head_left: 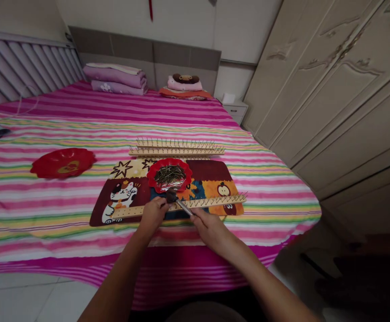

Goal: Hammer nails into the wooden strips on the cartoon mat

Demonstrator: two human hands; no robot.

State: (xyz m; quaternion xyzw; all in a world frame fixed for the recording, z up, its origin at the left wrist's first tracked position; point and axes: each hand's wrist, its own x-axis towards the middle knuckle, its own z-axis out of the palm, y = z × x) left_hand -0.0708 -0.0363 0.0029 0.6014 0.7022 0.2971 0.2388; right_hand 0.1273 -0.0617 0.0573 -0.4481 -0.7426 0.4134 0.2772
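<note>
My right hand (211,228) is wrapped round the metal handle of a hammer (183,206). The dark hammer head (171,196) is over a long wooden strip (127,212), close to my left fingertips. My left hand (155,212) is closed in a pinch at the strip; what it pinches is too small to make out. Nails stand in a row along the strip's right part, while small holes mark its left end. Just beyond the hammer, a red scalloped dish (150,176) holds a heap of loose nails (169,175). Everything here rests on a patterned mat (97,214).
Several nail-studded wooden strips (177,152) lie behind the mat. To the left is a red scalloped lid or plate (50,163) on the striped bedspread (63,210). Folded bedding (117,78) sits by the headboard, and a wardrobe (342,98) stands at the right.
</note>
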